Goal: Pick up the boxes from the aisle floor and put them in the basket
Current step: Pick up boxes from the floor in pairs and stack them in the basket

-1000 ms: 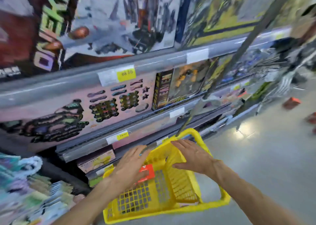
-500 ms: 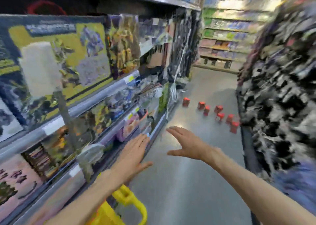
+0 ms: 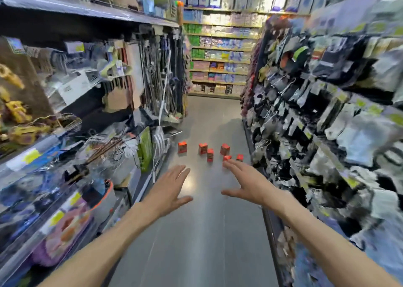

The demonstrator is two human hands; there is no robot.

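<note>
Six boxes to go, both hands free.
Left hand and right hand reach out spread, holding nothing; red boxes stand ahead on the aisle floor, basket out of view.

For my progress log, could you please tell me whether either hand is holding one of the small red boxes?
No: the left hand and right hand are both open and empty, and the small red boxes stand on the grey aisle floor.
</note>
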